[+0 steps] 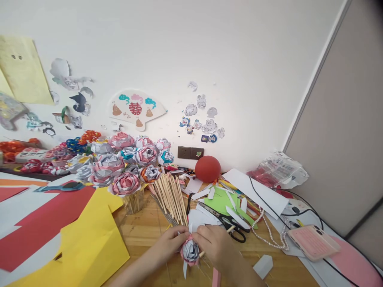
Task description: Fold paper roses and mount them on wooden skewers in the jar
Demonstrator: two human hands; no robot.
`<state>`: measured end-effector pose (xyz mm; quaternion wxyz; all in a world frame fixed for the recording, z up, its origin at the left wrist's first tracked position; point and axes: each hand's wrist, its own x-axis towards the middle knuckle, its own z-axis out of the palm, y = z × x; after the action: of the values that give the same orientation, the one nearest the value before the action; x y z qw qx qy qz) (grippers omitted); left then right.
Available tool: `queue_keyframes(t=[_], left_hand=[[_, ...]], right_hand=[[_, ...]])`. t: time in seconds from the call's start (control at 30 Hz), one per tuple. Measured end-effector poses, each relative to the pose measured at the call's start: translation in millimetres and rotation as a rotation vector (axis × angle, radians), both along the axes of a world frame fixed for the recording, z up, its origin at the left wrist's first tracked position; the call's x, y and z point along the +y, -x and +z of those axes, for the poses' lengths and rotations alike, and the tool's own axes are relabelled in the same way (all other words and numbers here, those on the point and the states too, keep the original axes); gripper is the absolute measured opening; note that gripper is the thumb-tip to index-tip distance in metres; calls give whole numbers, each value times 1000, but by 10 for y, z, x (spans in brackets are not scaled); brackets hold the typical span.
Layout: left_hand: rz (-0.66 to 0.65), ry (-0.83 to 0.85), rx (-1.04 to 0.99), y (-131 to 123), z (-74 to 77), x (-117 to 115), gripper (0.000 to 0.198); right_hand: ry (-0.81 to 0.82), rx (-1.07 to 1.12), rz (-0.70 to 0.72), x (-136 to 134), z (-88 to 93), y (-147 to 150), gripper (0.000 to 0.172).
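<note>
Low in the head view, both of my hands hold a pink and grey paper rose [190,250] over the wooden table [143,231]. My left hand [170,242] pinches its left side with closed fingers. My right hand [216,244] grips its right side and a thin wooden stick [229,229] that pokes out toward the right. A bundle of wooden sticks [171,197] fans up just behind my hands. Black-handled scissors [230,225] lie right beside my right hand.
A bouquet of paper roses [125,163] stands in a glass at the back left. Yellow paper [92,239] and red paper [36,227] sheets cover the left. A red ball [207,168], green paper scraps [223,199], a bead string [271,235] and a pink-cased phone [314,242] lie to the right.
</note>
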<state>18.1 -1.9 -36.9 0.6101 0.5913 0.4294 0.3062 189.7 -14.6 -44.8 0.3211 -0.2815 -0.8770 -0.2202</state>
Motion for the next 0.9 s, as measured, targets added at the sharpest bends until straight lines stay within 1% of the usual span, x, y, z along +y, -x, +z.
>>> queue_keyframes(t=[0.1,0.2,0.23,0.3,0.37,0.43,0.5,0.6,0.67,0.77,0.9], left_hand=[[-1,-4,16,-4,-1,8,34],[-15,-58,51,-1,5,14,35],[-22,-84,67,2,9,13,35],[-38,-129,98,5,19,9,33],[-53,-125,107,5,33,2,31],[-69,-96,96,4,51,-8,31],[-77,-78,89,3,72,-19,32],[-79,-108,122,6,82,-28,30],[-87,-125,141,10,60,-21,30],[-121,-97,139,18,1,4,32],[-139,-86,121,23,-26,16,36]], right_hand=[[7,14,-28,-11,-22,13,30],[45,14,-49,-26,-21,26,36],[85,23,-52,-28,-16,27,38],[220,61,-39,-26,-6,20,39],[385,126,-10,-15,5,2,33],[512,213,0,-2,14,-19,24],[590,289,3,9,21,-32,15],[681,329,42,20,32,-32,10],[734,344,54,24,43,-25,9],[788,356,49,32,49,-18,11],[787,358,56,46,24,-32,15]])
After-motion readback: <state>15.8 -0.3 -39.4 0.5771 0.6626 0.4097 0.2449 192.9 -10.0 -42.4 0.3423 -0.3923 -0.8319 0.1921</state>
